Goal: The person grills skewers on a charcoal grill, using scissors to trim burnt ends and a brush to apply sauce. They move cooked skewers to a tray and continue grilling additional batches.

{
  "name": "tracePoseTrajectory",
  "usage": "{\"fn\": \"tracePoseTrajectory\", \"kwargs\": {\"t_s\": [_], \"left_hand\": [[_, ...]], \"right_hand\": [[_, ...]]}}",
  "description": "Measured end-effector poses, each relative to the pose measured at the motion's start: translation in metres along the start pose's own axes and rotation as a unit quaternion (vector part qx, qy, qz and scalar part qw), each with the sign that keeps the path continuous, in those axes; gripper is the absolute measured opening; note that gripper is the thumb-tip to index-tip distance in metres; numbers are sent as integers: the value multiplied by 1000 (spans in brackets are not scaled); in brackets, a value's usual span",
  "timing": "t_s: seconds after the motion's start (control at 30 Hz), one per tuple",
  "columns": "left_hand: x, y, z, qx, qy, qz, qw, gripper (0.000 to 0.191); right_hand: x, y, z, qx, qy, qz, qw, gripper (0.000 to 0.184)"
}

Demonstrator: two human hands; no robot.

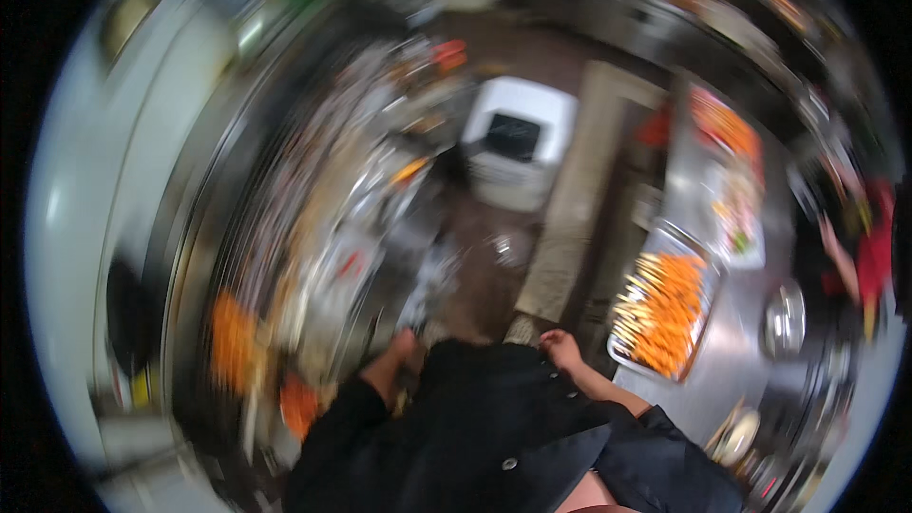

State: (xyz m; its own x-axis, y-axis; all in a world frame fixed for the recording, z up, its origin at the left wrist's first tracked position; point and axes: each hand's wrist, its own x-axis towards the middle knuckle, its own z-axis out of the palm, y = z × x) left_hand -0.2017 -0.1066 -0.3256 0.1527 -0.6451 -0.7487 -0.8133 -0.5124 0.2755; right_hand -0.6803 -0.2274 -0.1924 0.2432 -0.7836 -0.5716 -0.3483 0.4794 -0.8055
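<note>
My left hand (403, 348) hangs low at my left side, by the cluttered counter; blur hides its fingers. On the other side, my right hand (563, 352) is held in front of my black jacket (491, 427) with its fingers loosely curled, and I cannot tell if anything is in them. Closest to that hand is a metal tray (707, 342) to its right. Rows of orange food pieces on skewers (666, 310) fill the tray, their pale stick ends pointing left.
A steel table (737, 363) holds the tray, a white tray of mixed food (755, 256) and a metal bowl (785, 319). A white bin (524, 157) with a black square on top stands ahead on the brown floor (470, 278). Far right is a person in red (875, 249).
</note>
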Motion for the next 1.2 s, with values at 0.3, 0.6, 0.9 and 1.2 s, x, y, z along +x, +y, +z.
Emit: {"fn": "tracePoseTrajectory", "kwargs": {"t_s": [0.3,0.6,0.9,1.2], "left_hand": [[-252,-147,-37,-594,495,-346,532,49],[-357,-332,-103,-846,439,-179,242,72],[-336,-374,-132,-897,272,28,347,45],[-341,-356,-175,-904,255,23,341,43]], "right_hand": [[108,-111,172,-271,-261,-108,920,26],[62,-263,495,-305,-438,-135,835,35],[-18,-303,713,-212,-471,161,841,90],[-50,-318,771,-256,-502,249,787,69]]}}
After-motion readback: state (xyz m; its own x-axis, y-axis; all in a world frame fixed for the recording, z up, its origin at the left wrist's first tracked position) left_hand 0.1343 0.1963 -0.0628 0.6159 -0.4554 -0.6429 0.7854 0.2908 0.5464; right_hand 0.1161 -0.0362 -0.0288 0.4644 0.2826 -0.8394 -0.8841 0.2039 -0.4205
